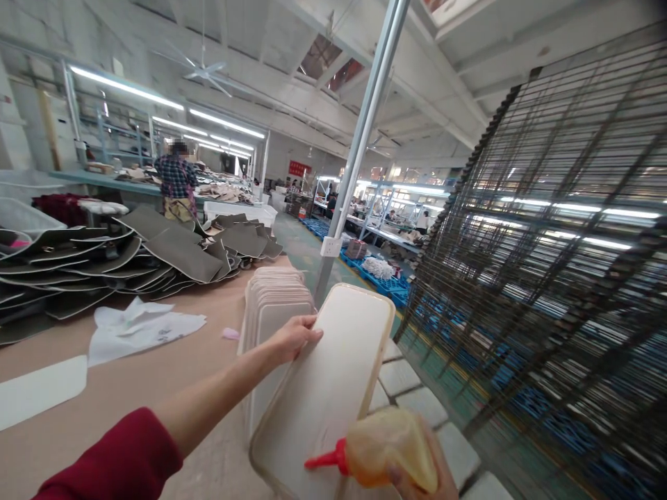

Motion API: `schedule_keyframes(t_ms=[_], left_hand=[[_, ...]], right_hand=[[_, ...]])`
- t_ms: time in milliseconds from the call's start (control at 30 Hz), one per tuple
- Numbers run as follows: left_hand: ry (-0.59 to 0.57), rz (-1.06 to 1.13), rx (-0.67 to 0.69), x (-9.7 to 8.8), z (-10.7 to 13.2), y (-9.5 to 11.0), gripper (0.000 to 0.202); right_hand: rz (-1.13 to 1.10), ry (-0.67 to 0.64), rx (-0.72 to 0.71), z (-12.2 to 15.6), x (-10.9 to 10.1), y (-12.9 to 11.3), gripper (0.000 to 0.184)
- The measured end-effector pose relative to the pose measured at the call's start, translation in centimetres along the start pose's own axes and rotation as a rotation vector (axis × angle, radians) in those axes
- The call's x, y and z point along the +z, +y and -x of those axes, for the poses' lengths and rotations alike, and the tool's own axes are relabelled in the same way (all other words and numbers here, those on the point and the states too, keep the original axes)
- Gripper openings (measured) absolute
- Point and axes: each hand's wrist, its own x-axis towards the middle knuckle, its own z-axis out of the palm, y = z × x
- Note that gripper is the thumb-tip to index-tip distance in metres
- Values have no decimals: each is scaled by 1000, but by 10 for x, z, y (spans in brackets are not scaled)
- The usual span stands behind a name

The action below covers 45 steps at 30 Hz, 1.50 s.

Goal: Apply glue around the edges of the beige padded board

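Note:
My left hand [298,338] grips the left edge of a white rounded rectangular panel [333,375] with a yellowish rim, thumb on its face. The panel stands tilted in front of me. Low at the right, my right hand [435,469] is wrapped round a squeeze bottle [383,444] of amber liquid with a red nozzle. The nozzle points left, close over the lower part of the panel; whether it touches cannot be made out. Behind my left hand stands a stack of similar pale panels [271,298].
Dark grey sheets [182,243] lie piled on the brown table [208,389], with crumpled white paper [140,326] and a white sheet [42,392] nearer. A metal post [359,139] rises ahead. A wire rack [547,243] stands at right. A person [176,180] is at a far bench.

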Motion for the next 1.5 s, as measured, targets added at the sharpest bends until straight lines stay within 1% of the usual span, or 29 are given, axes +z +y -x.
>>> schedule_keyframes(t_ms=[67, 133, 200, 233, 267, 333, 400, 433, 467, 533, 600, 667, 733, 767, 800, 833, 867, 933, 1000, 1067, 1133, 1200, 1300, 1333, 1367, 1400, 1433, 1467, 1500], left_hand=[[7, 9, -6, 6, 0, -1, 43], [-20, 10, -41, 16, 1, -4, 41], [-73, 7, -72, 25, 0, -8, 39], [-91, 6, -76, 30, -2, -10, 39], [-98, 5, -76, 34, -5, -12, 39], [-102, 1, -74, 41, -11, -17, 40], [-107, -7, -64, 51, -17, -22, 41], [-115, -12, -60, 57, -19, -24, 41], [-128, -19, -60, 65, -20, -25, 41], [-169, -37, -70, 85, -19, -28, 42], [-221, -52, -85, 108, -18, -32, 42], [-247, -62, -86, 131, -18, -37, 43], [-245, -69, -86, 153, -21, -44, 43], [-238, -73, -84, 163, -23, -49, 44], [-234, -79, -82, 172, -25, -54, 45], [-235, -86, -83, 181, -26, -59, 46], [-241, -93, -86, 190, -28, -64, 47], [-267, -102, -104, 210, -30, -74, 49], [-290, -99, -131, 231, -32, -83, 49], [-291, -90, -154, 253, -35, -94, 47], [-281, -85, -175, 277, -38, -106, 45], [-284, -87, -207, 301, -41, -120, 43], [-300, -110, -268, 336, -46, -141, 41], [-301, -124, -283, 346, -49, -147, 40], [-298, -138, -289, 356, -53, -153, 40], [-292, -154, -291, 364, -58, -160, 40], [-280, -170, -295, 371, -64, -167, 40], [-264, -187, -302, 378, -72, -176, 39], [-247, -204, -311, 384, -81, -187, 39]], right_hand=[[-8, 99, -8, -17, -2, -12, 75], [-35, 247, -97, -47, -3, -29, 73], [-43, 298, -149, -72, -7, -39, 74], [-41, 299, -159, -77, -9, -40, 73], [-23, 279, -158, -75, -12, -38, 72], [16, 201, -127, -61, -20, -27, 70], [10, 87, -92, -45, -30, -17, 72], [8, 72, -82, -42, -35, -16, 72], [17, 85, -83, -44, -42, -17, 72], [43, 266, -143, -61, -58, -27, 72], [38, 361, -185, -81, -77, -38, 74], [45, 369, -178, -86, -97, -42, 76], [62, 303, -128, -76, -115, -37, 74], [70, 233, -94, -69, -124, -33, 72], [34, 180, -76, -63, -133, -29, 71], [-1, 166, -73, -60, -144, -27, 71], [16, 196, -75, -61, -156, -26, 73], [76, 368, -107, -73, -185, -27, 73], [96, 469, -128, -86, -216, -28, 73], [84, 440, -87, -89, -244, -25, 72], [43, 340, -27, -83, -269, -19, 73], [30, 313, -16, -75, -291, -13, 73], [122, 500, -59, -76, -327, -7, 70], [133, 519, -60, -77, -340, -4, 69], [115, 498, -42, -78, -353, 1, 69], [66, 478, 2, -78, -367, 6, 70], [-3, 492, 54, -77, -383, 12, 68], [-80, 549, 102, -75, -399, 18, 65], [-166, 649, 141, -72, -417, 24, 61]])
